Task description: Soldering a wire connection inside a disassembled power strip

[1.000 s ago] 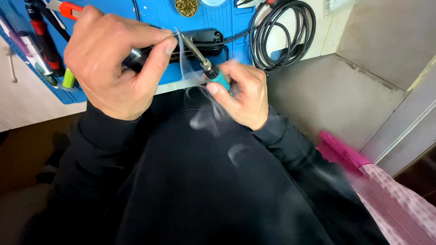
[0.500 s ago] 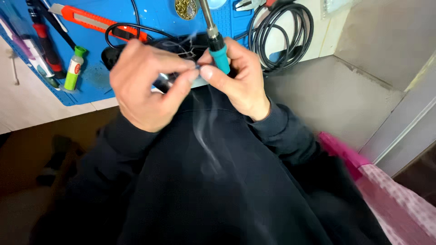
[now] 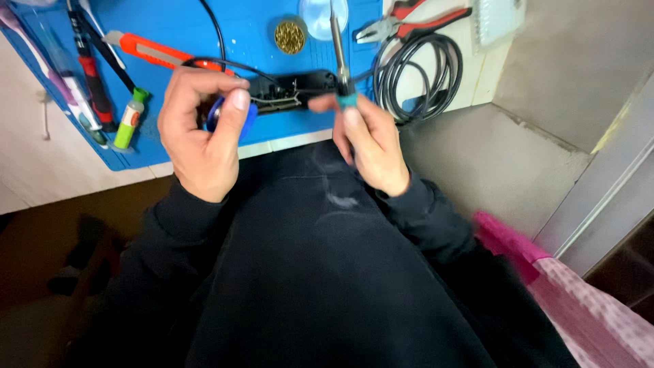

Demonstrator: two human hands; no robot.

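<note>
Hands are working at the near edge of a blue work mat (image 3: 177, 31). The left hand (image 3: 201, 129) is curling shut, thumb and forefinger pinching a thin black wire (image 3: 218, 63) over a blue spool (image 3: 246, 117). The right hand (image 3: 371, 146) is gripping a teal-collared soldering iron (image 3: 338, 51), its tip pointing away. Between them a black device (image 3: 293, 92) is lying on the mat. Farther off are sitting a green tube (image 3: 131, 117), an orange utility knife (image 3: 153, 51), a brass wool tip cleaner (image 3: 290, 37), a coiled black cable (image 3: 419, 75) and red-handled pliers (image 3: 409, 17). Half a second ago the hands were touching together; now they are apart.
</note>
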